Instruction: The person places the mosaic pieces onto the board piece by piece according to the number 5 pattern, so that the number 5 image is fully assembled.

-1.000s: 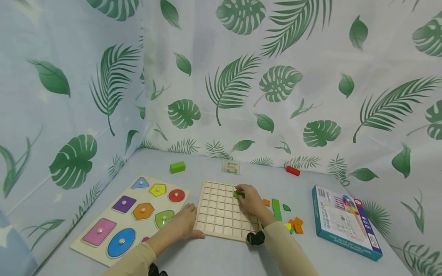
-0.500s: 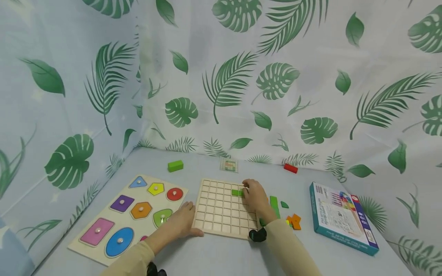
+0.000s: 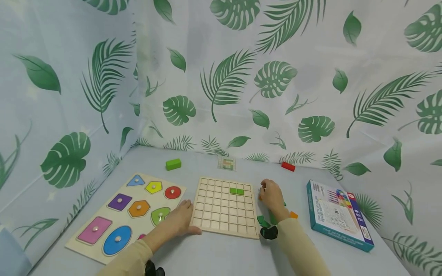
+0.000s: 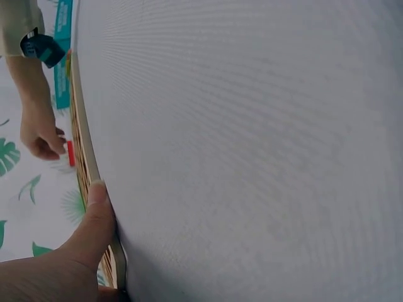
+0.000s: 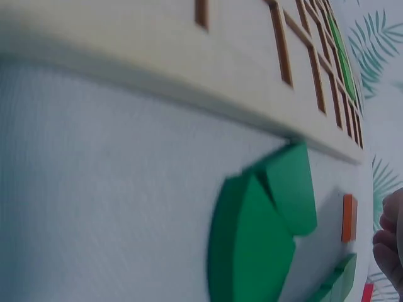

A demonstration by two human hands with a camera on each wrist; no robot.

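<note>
My left hand [image 3: 180, 220] rests at the near left corner of a wooden grid board [image 3: 223, 219]. Its thumb lies along the near edge, seen also in the left wrist view, while the fingers reach up the left side. Two light green squares [image 3: 236, 191] lie side by side in the board's grid, toward the upper right. Off the board's right side, my right hand [image 3: 272, 197] is over the loose pieces with loosely bent fingers, nothing visible in them. In the right wrist view an orange piece [image 5: 349, 218] lies near its fingertips, with dark green pieces [image 5: 258, 242] beside the board.
A knobbed shape puzzle [image 3: 80, 244] lies left of the grid board. Toward the back are a green block [image 3: 173, 164], a small patterned card [image 3: 226, 163] and a red block [image 3: 288, 166]. A teal-edged box [image 3: 338, 214] lies at the right. Leaf-printed cloth walls surround the table.
My right hand has let go of the green piece in the grid and moved right, off the board to the loose pieces. Both green squares now show fully. The left hand stays at the board.
</note>
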